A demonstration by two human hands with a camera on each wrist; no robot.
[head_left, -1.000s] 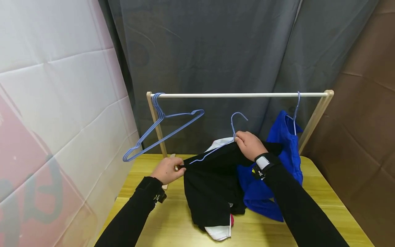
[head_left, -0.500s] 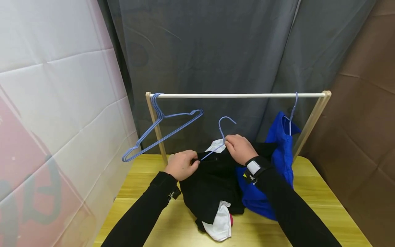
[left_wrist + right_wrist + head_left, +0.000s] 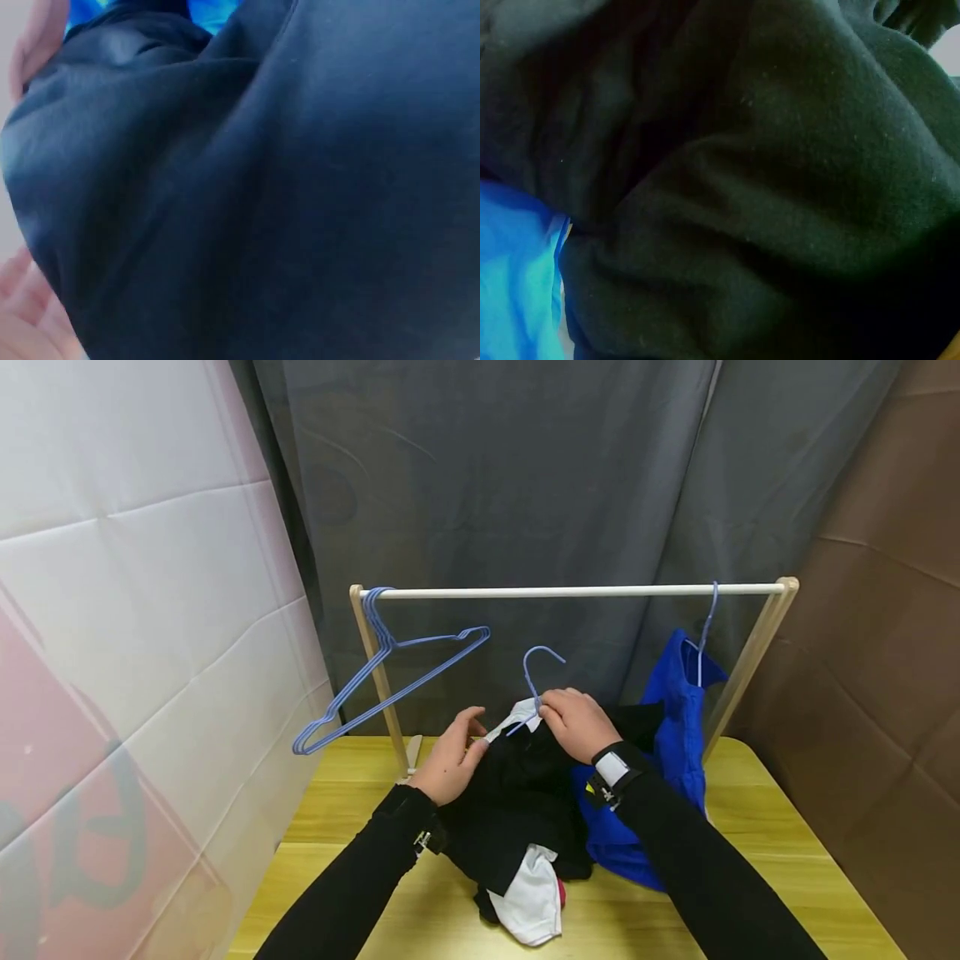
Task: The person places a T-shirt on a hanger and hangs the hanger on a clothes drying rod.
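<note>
A black garment [image 3: 525, 793] with white parts hangs bunched over the table, filling most of both wrist views. My right hand [image 3: 577, 722] grips a blue wire hanger [image 3: 527, 672] just below its hook, together with the garment's neckline. Only the hook and a short length of the hanger's arm show; the rest is hidden in the cloth. My left hand [image 3: 452, 758] is at the garment's left side, its thumb and fingers spread apart beside the neck opening. A white cloth piece [image 3: 528, 897] dangles at the garment's bottom, with a bit of red beside it.
Behind the hands stands a rack with a white rail [image 3: 570, 592] and wooden legs. Several blue hangers [image 3: 390, 693] hang at its left end. A blue garment [image 3: 675, 735] on a hanger hangs at the right, above the wooden table [image 3: 780, 852].
The hanger and right hand have moved left and slightly down, and more of the hanger has gone into the garment. My left hand has moved right and its fingers have loosened from the cloth.
</note>
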